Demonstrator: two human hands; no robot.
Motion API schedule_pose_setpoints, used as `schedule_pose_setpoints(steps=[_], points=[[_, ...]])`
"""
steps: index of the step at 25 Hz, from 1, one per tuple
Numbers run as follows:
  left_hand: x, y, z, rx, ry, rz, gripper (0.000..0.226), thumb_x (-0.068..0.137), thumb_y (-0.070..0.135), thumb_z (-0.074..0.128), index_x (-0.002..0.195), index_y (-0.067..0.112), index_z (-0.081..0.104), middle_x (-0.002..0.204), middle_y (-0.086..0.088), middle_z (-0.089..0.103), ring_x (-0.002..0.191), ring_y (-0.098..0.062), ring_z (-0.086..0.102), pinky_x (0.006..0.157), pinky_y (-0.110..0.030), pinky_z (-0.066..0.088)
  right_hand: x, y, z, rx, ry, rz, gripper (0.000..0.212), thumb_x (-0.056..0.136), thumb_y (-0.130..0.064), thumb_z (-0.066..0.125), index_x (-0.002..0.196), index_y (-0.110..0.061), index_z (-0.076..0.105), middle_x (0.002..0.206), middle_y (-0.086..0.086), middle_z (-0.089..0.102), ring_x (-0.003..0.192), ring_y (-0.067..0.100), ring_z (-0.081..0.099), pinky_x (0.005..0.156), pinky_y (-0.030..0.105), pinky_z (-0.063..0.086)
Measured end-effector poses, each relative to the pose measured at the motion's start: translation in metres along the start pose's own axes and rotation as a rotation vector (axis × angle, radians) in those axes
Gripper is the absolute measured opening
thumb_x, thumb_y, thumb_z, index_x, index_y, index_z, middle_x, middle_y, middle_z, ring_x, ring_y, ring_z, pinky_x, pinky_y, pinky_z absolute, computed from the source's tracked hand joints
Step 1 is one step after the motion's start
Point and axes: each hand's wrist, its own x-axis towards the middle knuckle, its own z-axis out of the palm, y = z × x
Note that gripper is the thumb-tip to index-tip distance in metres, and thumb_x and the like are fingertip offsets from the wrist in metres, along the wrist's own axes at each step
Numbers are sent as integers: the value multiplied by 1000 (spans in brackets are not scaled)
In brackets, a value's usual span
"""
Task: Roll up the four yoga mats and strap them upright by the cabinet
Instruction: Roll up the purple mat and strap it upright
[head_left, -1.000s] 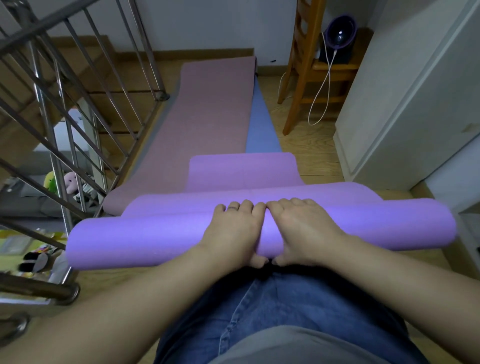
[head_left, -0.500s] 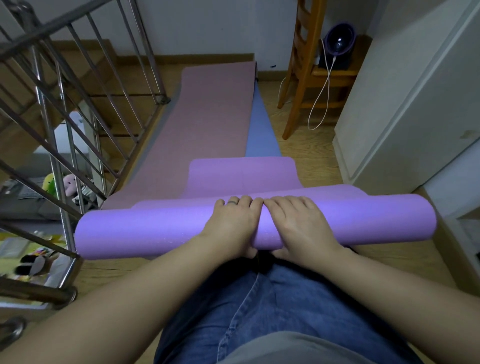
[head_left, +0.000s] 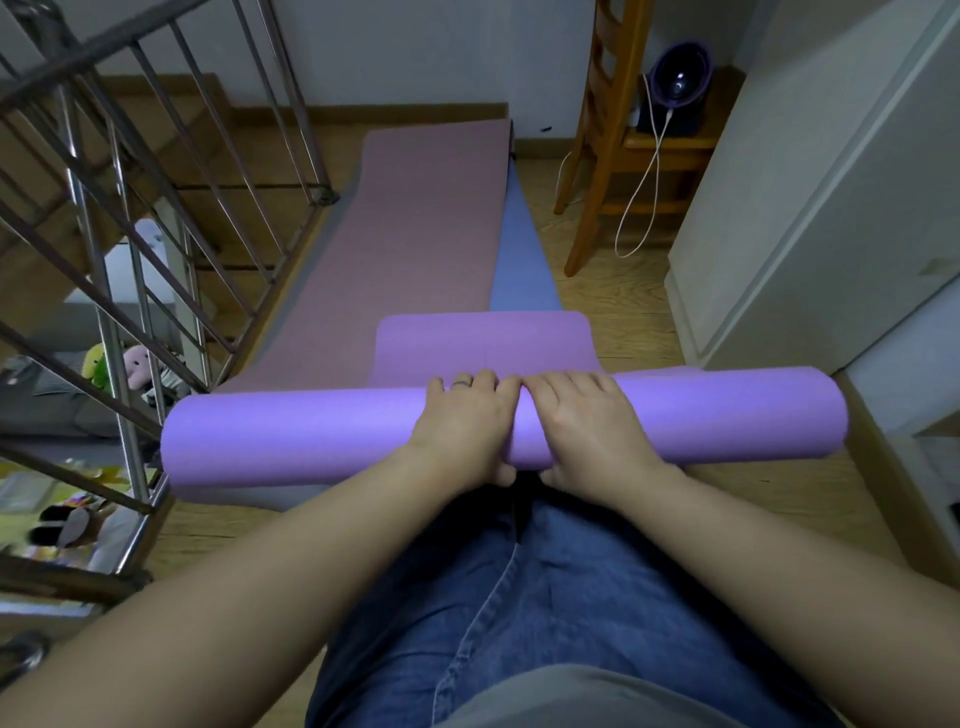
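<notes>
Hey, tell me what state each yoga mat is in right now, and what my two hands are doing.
Purple foam yoga mat: mostly rolled, a short flat end not yet rolled.
Pink yoga mat: unrolled, lying flat.
Blue yoga mat: unrolled, flat, partly under the pink one.
Left hand: grips the middle of the purple roll.
Right hand: grips the roll right beside the left hand.

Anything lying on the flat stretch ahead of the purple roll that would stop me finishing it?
Nothing visible does. The left hand and right hand grip the purple roll, and its short flat tail ahead lies bare on top of the pink mat and blue mat.
</notes>
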Motion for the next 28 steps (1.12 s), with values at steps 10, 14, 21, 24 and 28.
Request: schedule_pose_setpoints(steps=[10, 14, 21, 24, 28], points=[[-16, 2, -1, 74, 100, 25, 96, 39, 43, 84, 125, 13, 54, 104, -6, 61, 88, -27, 62, 81, -42, 47, 8, -8, -32, -39, -193, -40, 71, 60, -35, 76, 121, -11, 48, 113, 6, 56, 100, 28, 54, 83, 37, 41], [-40, -1, -39, -13, -141, 84, 91, 69, 50, 71, 141, 18, 26, 128, -4, 47, 114, -27, 50, 91, -38, 39, -4, -15, -82, 29, -409, -89, 78, 60, -50, 79, 121, -15, 44, 115, 2, 57, 102, 24, 56, 74, 30, 39], [-56, 9, -57, -211, -425, 184, 87, 68, 51, 75, 136, 20, 31, 121, -4, 54, 106, -27, 55, 85, -36, 47, -26, -14, -93, 193, -694, -103, 82, 56, -58, 81, 120, -20, 47, 111, 0, 61, 96, 21, 58, 81, 32, 49], [-17, -9, -63, -348, -735, 149, 84, 68, 55, 77, 134, 25, 37, 124, 3, 58, 106, -21, 56, 93, -35, 47, -32, -18, -83, 155, -553, -56, 94, 61, -59, 77, 135, -18, 36, 125, 2, 51, 111, 23, 51, 91, 36, 44], [-4, -7, -57, -331, -711, 147, 84, 67, 59, 76, 133, 21, 39, 126, 2, 55, 109, -23, 55, 94, -35, 45, -40, -23, -67, 41, -394, -92, 98, 61, -61, 74, 136, -15, 32, 125, 5, 47, 111, 26, 46, 94, 40, 39]])
